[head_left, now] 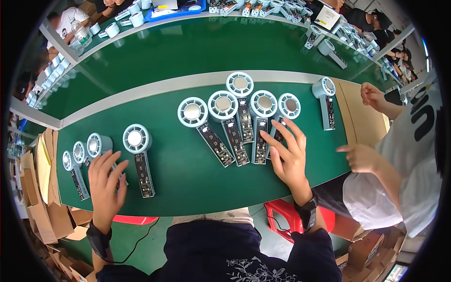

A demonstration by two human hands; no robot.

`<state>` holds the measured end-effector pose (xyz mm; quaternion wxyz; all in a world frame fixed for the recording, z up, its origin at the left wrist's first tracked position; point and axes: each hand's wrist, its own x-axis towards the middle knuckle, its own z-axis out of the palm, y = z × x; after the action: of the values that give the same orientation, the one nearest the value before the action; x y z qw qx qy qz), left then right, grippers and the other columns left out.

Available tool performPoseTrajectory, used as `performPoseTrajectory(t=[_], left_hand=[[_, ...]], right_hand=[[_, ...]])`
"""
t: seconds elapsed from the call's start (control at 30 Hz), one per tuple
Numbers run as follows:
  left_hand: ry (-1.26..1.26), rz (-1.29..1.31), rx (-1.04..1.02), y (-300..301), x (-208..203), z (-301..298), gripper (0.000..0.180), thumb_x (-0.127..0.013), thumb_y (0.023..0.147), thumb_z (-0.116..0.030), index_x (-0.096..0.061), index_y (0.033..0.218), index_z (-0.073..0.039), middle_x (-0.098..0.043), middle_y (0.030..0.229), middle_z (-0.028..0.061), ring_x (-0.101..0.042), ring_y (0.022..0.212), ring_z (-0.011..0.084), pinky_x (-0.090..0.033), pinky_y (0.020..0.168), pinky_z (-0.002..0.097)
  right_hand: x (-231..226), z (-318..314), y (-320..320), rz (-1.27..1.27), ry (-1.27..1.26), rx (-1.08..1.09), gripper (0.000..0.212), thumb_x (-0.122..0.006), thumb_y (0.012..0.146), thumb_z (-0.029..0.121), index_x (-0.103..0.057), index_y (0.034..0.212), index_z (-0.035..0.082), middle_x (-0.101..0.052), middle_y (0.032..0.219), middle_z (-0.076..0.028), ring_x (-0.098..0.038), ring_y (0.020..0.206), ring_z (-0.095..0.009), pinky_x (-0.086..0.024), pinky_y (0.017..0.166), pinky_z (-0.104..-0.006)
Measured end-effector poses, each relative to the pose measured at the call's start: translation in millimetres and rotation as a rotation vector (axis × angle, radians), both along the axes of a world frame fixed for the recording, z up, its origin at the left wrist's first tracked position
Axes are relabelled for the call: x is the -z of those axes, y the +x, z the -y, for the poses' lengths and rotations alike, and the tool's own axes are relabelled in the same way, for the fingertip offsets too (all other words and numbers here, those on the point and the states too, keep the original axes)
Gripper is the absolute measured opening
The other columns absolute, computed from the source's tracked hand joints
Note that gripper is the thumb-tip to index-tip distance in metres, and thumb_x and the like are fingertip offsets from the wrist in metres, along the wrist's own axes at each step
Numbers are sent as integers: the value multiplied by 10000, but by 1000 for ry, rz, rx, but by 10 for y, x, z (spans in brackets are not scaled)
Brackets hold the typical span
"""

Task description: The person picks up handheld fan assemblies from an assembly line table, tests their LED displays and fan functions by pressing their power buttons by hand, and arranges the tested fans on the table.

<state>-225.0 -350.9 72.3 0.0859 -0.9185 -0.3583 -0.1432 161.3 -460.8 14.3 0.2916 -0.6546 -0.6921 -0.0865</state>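
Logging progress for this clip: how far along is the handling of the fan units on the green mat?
Done: five open fan units lie in a row at centre. In hand: the right hand rests on the rightmost one; the left hand lies flat on the left group. Left: one unit lies apart, untouched.

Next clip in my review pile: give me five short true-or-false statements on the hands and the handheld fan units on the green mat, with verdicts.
1. The right hand lies flat over the handles of the middle cluster of fan units. True.
2. The left hand lifts a fan off the green mat. False: it rests palm down on the left fan units.
3. One fan unit lies apart at the far right. True.
4. The mat is red. False: green.
5. Both wrists wear dark bands. True.
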Motion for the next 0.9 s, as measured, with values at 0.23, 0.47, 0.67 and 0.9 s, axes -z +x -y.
performPoseTrajectory(t=[0.23,0.47,0.67,0.9], left_hand=[[-109,388,-545,-336,310,301,185,-598,839,-79,-574,1016,-32,-536,911,95,-562,779,237,-445,681,356],[-82,403,-786,-94,370,309,302,-618,865,-301,-582,1007,-37,-536,861,109,-582,640,253,-454,537,365],[-90,208,-894,5,366,272,385,-607,840,-385,-555,936,-16,-527,907,146,-624,692,317,-493,556,395],[-280,324,-756,-55,402,452,369,-644,797,-329,-496,915,-12,-536,866,159,-606,649,348,-478,536,408]], right_hand=[[-80,18,-90,62,48,5,309,-548,796,74,-686,1072,98,-588,1179,-112,-490,1150,-308,-359,951,-409],[-210,80,-1223,-516,-35,-358,137,-557,822,35,-654,908,-10,-641,902,-150,-610,784,-309,-475,735,-349],[17,-384,-2042,-676,-229,-347,291,-632,831,138,-573,1070,-18,-561,912,-128,-521,836,-254,-443,711,-344],[91,-767,-2369,-438,-212,-200,410,-698,777,266,-527,1010,-25,-508,877,-134,-481,919,-264,-393,800,-376]])
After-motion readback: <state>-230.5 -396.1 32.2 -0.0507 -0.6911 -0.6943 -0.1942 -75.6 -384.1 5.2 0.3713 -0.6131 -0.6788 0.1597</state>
